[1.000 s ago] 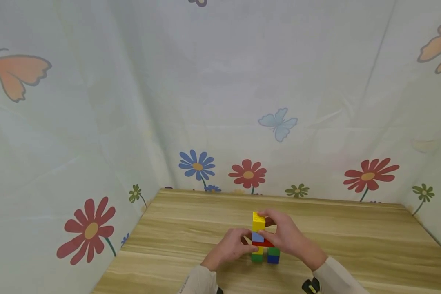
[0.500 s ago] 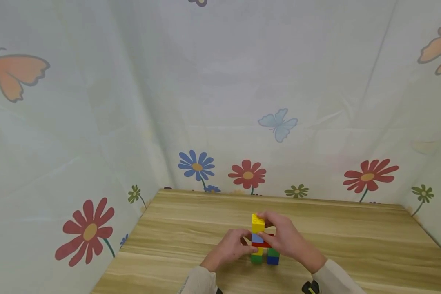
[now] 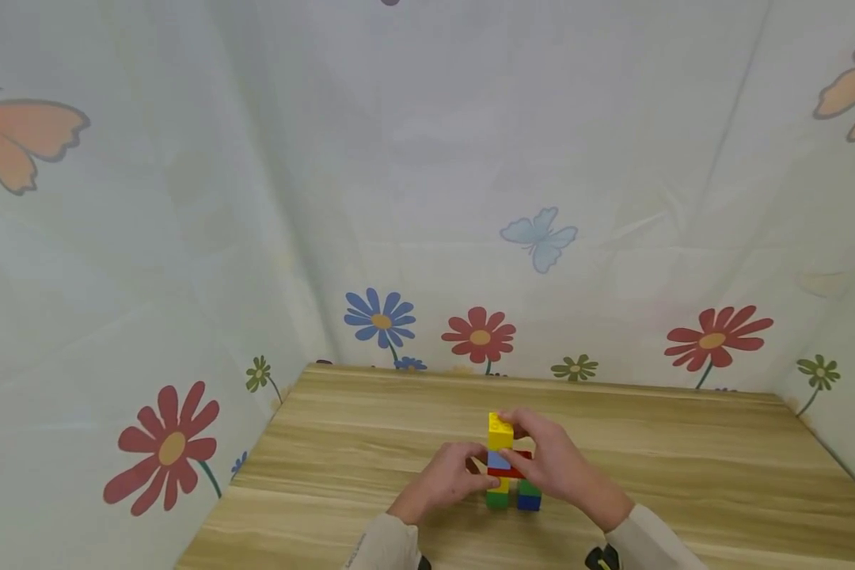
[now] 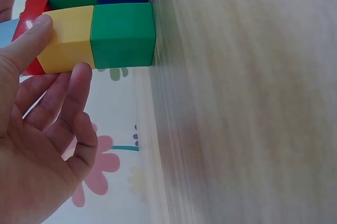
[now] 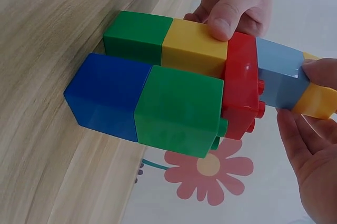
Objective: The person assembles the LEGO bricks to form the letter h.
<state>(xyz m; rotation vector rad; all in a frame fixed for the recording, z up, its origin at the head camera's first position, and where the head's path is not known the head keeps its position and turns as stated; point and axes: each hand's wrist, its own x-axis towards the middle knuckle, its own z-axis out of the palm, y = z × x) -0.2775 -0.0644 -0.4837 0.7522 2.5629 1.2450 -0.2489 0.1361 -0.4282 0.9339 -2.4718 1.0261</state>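
Note:
A structure of plastic building blocks stands on the wooden table. One column has a green block (image 4: 124, 34) below a yellow block (image 4: 71, 39); beside it a blue block (image 5: 108, 97) bears another green block (image 5: 179, 108). A red block (image 5: 242, 81) lies across the yellow one and reaches over the second column. Above it sit a light blue block (image 5: 281, 71) and a top yellow block (image 3: 500, 437). My left hand (image 3: 450, 476) pinches the lower yellow block between thumb and fingers. With thumb and fingers, my right hand (image 3: 557, 461) grips the light blue block and touches the top yellow one.
The wooden table (image 3: 356, 412) extends around the structure on all sides. Behind it and to the left hangs a white curtain (image 3: 427, 174) printed with flowers and butterflies.
Both hands keep the same hold on the blocks, and the structure stands as before. Only the head view has shifted very slightly.

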